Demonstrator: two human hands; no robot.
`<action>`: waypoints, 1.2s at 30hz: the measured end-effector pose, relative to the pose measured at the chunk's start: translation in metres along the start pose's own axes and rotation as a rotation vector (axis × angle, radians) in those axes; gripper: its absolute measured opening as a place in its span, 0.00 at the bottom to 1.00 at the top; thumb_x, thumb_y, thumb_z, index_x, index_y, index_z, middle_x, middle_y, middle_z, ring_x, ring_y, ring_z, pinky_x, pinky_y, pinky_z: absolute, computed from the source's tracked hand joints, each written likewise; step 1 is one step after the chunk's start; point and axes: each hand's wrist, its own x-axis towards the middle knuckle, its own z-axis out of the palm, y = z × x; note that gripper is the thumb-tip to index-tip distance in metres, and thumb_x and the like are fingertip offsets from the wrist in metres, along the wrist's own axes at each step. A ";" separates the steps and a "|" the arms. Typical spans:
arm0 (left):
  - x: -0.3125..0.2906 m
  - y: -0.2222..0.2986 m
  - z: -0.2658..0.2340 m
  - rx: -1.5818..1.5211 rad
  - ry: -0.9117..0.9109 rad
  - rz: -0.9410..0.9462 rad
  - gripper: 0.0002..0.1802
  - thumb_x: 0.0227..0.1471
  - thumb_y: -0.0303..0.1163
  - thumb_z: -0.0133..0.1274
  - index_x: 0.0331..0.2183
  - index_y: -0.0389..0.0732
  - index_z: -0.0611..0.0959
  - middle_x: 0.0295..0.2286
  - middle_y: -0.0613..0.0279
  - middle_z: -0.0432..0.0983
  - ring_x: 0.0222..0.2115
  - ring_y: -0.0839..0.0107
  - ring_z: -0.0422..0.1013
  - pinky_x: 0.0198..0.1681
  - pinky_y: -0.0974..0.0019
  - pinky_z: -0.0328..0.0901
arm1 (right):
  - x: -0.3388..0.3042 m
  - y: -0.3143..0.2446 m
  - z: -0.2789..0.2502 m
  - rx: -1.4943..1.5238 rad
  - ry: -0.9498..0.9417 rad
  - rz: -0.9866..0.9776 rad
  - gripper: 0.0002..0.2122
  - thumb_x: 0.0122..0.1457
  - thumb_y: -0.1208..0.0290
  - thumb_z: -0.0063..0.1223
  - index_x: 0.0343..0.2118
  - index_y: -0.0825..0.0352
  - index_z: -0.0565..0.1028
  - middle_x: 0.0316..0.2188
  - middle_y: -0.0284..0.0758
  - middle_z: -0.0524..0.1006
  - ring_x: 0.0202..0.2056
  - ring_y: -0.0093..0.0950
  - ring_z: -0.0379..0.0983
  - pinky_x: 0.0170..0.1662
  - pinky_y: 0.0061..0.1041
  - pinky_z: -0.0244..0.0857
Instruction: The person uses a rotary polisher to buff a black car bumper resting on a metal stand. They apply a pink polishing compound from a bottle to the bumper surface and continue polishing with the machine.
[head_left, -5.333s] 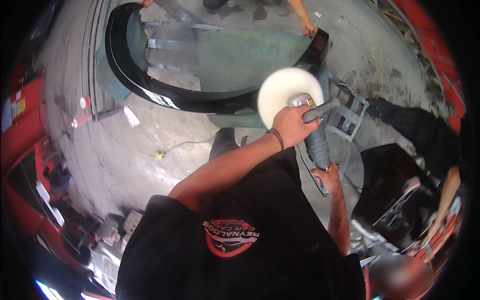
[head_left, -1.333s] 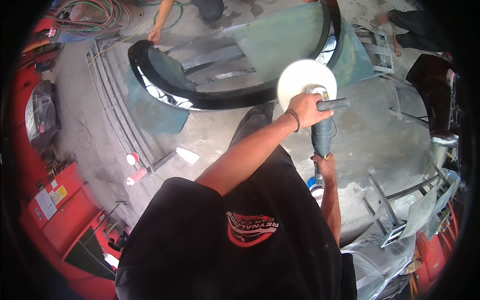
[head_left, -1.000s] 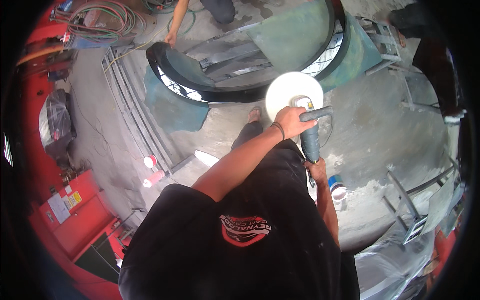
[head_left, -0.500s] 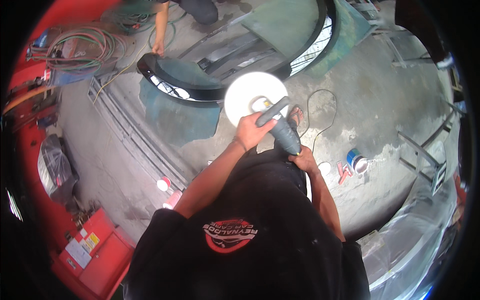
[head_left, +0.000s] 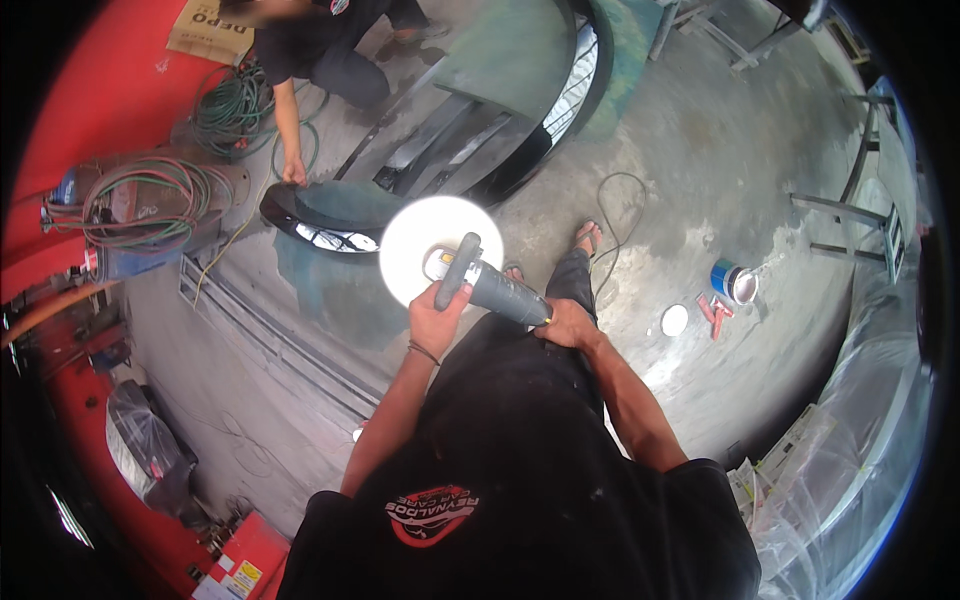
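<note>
A dark grey power polisher (head_left: 512, 298) with a round white pad (head_left: 408, 228) is held in front of my body. My left hand (head_left: 436, 316) is closed around its black loop handle beside the pad. The rear end of the body is in the grip of my right hand (head_left: 567, 323). Beyond the pad lies a long, curved, glossy black panel (head_left: 520, 165); the pad hides part of it. Whether pad and panel touch, I cannot tell. A co-worker's hand (head_left: 294, 172) rests at the panel's left end.
Coiled hoses (head_left: 165, 205) lie at the left by a red surface. An open blue can (head_left: 733, 281), a white lid (head_left: 674, 320) and red tools (head_left: 714, 316) are on the floor at right. A thin cable (head_left: 640, 205) loops near my foot. Metal stands (head_left: 850, 212) are far right.
The polisher, with both my hands on it, has moved left and somewhat lower in the picture. Its body now slants more toward level. The view has shifted, showing more of the co-worker.
</note>
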 end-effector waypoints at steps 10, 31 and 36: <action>0.038 0.049 0.081 0.171 -0.231 0.173 0.21 0.58 0.45 0.66 0.38 0.33 0.88 0.25 0.43 0.82 0.26 0.53 0.81 0.33 0.55 0.72 | -0.034 0.064 -0.019 0.221 0.124 0.192 0.25 0.46 0.64 0.70 0.47 0.71 0.80 0.40 0.49 0.85 0.44 0.45 0.83 0.52 0.37 0.74; 0.219 0.244 0.259 0.297 -0.216 0.218 0.26 0.53 0.56 0.65 0.32 0.39 0.90 0.28 0.45 0.85 0.31 0.45 0.82 0.38 0.49 0.75 | 0.033 0.127 -0.294 0.391 0.192 0.322 0.15 0.45 0.68 0.71 0.34 0.71 0.82 0.23 0.34 0.80 0.25 0.25 0.76 0.31 0.29 0.70; 0.281 0.282 0.279 0.245 -0.126 0.255 0.29 0.50 0.59 0.65 0.34 0.40 0.91 0.29 0.46 0.86 0.33 0.49 0.83 0.41 0.51 0.75 | 0.079 0.118 -0.387 0.326 0.199 0.222 0.10 0.46 0.69 0.69 0.27 0.69 0.81 0.20 0.31 0.78 0.21 0.23 0.73 0.27 0.29 0.67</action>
